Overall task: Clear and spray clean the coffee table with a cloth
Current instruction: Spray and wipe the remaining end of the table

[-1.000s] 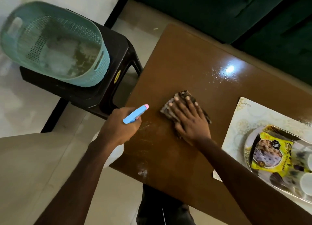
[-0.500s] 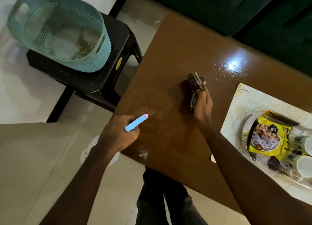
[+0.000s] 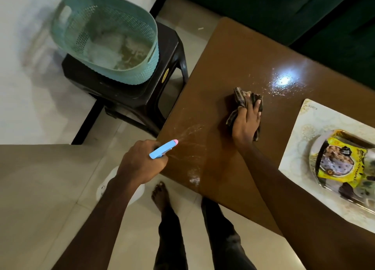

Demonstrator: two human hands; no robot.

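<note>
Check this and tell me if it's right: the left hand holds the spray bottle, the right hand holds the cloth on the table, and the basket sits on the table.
One thing is wrong: the basket sits on the black stool beside the table, not on the table. The head view shows it. The rest stands: the left hand holds the spray bottle, and the right hand holds the cloth on the table.

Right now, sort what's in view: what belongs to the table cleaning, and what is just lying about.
Job:
- bottle, spraying, in the left hand
- cloth, held by the right hand
- table
- mat and packet, likely still to clear

Lying about:
- basket on the stool
- sofa
</note>
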